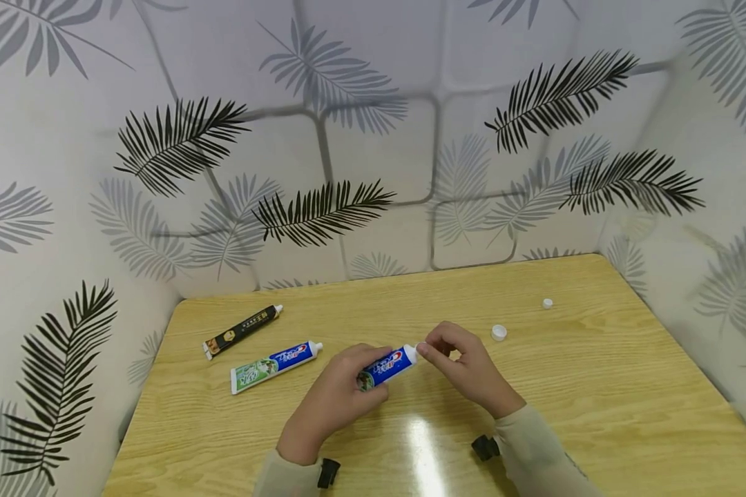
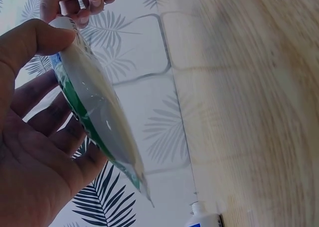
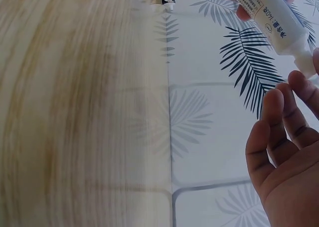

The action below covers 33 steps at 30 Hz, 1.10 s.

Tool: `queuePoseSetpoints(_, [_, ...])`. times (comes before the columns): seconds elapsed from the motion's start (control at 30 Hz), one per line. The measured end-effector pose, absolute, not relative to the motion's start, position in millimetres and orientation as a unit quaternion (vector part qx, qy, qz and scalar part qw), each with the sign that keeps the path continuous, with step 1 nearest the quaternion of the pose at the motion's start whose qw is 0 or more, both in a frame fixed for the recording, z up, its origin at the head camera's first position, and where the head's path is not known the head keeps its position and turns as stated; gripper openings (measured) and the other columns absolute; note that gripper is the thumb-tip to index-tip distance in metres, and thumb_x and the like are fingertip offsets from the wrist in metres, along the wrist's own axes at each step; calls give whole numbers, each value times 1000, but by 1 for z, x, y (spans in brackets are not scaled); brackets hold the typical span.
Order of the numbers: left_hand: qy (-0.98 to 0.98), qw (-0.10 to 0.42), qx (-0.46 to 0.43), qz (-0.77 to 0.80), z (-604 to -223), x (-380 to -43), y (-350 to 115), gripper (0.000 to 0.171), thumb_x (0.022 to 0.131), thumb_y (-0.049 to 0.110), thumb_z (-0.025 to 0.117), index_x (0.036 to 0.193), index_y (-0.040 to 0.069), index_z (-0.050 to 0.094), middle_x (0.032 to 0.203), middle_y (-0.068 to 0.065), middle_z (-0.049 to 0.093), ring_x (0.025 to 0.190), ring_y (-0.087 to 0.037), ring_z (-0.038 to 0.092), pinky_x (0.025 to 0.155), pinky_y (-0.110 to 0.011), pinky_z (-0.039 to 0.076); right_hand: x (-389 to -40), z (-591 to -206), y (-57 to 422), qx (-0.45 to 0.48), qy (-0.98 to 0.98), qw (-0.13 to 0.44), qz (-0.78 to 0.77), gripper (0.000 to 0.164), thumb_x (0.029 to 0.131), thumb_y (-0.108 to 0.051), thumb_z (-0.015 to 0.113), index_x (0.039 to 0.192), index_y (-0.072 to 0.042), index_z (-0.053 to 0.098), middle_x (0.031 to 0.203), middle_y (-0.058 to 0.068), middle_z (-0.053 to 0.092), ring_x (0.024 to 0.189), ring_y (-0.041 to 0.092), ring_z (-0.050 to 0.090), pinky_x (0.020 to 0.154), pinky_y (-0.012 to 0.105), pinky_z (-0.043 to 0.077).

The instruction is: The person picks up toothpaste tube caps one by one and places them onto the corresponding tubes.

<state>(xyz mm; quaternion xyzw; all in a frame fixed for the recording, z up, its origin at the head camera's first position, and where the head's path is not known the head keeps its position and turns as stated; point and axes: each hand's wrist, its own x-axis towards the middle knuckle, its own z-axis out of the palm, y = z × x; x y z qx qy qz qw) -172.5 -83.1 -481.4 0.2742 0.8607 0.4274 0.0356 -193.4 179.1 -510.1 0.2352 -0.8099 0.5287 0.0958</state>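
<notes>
My left hand [image 1: 342, 390] grips a blue, green and white toothpaste tube [image 1: 387, 368], thumb on one side and fingers on the other. The tube is tilted, with its neck end towards my right hand [image 1: 466, 366]. That hand pinches the white toothpaste cap [image 3: 305, 62] at the tip between thumb and forefinger, which partly hide it. In the left wrist view, the tube's pale back and flat crimped end [image 2: 142, 184] hang above the table. The other right fingers [image 3: 271, 107] are loosely bent, apart from the tube.
To the left on the wooden table [image 1: 597, 386] lie a second blue and green toothpaste tube [image 1: 273, 366] and a slim black tube [image 1: 242, 331], both with bare white nozzles. A larger white cap [image 1: 499, 333] and a smaller one [image 1: 548, 304] lie at the right. A patterned wall [image 1: 379, 159] backs the table.
</notes>
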Motion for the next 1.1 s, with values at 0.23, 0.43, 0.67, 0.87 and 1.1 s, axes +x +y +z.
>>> queuePoseSetpoints(0.23, [864,20,274,422,-479,-172,-82,54,89,10,77,143,14,69,127,3,72,106,-10,67,90,-27,59,-194,-511,181,257,-806,102,524,15,103,-10,70,99,-25,71,94,-7,65,77,12,54,68,26,48])
queuePoseSetpoints(0.43, [860,22,269,434,-479,-173,-86,55,89,10,78,143,12,69,126,3,71,105,-11,67,88,-27,59,-195,-510,186,286,-805,93,511,24,102,-8,72,119,-24,73,104,-6,67,77,11,56,68,26,50])
queuePoseSetpoints(0.67, [853,22,272,445,-480,-174,-86,56,88,6,78,143,11,69,123,3,71,101,-11,66,83,-25,59,-195,-506,187,302,-801,82,510,27,103,-8,70,122,-26,74,107,-5,68,80,12,58,71,26,52])
queuePoseSetpoints(0.87, [850,19,274,449,-481,-175,-86,56,87,5,79,142,9,69,122,4,70,100,-12,66,82,-25,59,-194,-504,189,295,-800,68,518,26,103,-10,70,122,-27,75,107,-5,68,81,13,58,72,26,52])
queuePoseSetpoints(1.1, [852,14,277,444,-480,-174,-85,55,87,6,78,141,13,70,122,5,70,101,-10,66,84,-25,59,-193,-501,189,281,-808,63,514,17,103,-14,71,111,-28,76,105,-6,67,81,12,57,72,26,51])
